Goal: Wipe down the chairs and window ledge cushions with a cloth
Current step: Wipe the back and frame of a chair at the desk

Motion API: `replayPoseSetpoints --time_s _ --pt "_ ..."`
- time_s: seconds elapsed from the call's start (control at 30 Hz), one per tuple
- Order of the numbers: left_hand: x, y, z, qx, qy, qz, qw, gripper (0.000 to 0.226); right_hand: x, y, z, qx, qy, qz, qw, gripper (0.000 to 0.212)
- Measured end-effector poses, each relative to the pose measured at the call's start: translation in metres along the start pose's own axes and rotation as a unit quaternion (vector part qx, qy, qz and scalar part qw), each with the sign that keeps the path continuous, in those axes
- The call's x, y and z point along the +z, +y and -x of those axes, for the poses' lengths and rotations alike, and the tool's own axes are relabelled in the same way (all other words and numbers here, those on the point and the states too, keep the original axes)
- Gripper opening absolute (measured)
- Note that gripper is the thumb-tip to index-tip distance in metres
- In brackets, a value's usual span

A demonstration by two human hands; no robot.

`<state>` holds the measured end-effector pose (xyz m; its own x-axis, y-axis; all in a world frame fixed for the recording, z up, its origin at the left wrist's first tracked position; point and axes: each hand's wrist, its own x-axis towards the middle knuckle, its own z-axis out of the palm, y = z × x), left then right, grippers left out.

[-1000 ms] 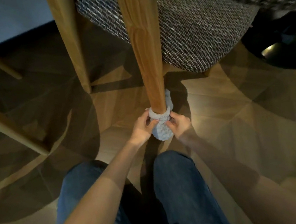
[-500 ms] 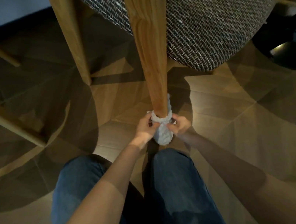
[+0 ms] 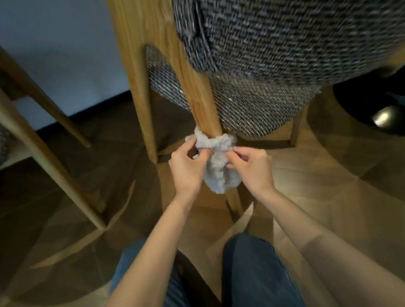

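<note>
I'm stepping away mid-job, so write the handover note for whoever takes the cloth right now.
Left hand: pinches the cloth left of the leg.
Right hand: pinches it on the right.
Cloth: looped round the near chair leg, partway up, tail hanging between the hands.
Done: cloth is on this leg; how much is wiped cannot be told.
Left: likely the far leg, woven seat, second chair; ledge cushions are not in view.
</note>
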<state>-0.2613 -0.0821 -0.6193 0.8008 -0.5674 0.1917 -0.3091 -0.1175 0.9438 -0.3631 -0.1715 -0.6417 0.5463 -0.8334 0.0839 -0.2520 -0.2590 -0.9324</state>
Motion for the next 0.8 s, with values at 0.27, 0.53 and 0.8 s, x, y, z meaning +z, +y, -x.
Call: replayPoseSetpoints --time_s 0.27,0.53,0.8 --pt "-0.02 0.061 0.021 0.021 0.071 0.022 0.997 0.027 -0.025 -0.052 0.031 -0.01 -0.035 -0.13 0.991 0.029" --pt "-0.041 0.113 0.039 0.128 0.051 -0.023 0.99 0.011 -0.131 -0.107 0.05 -0.186 0.105 0.002 0.977 0.034" --pt "-0.02 0.188 0.024 0.298 -0.005 -0.176 0.938 0.016 -0.202 -0.138 0.003 -0.165 0.126 -0.158 0.965 0.081"
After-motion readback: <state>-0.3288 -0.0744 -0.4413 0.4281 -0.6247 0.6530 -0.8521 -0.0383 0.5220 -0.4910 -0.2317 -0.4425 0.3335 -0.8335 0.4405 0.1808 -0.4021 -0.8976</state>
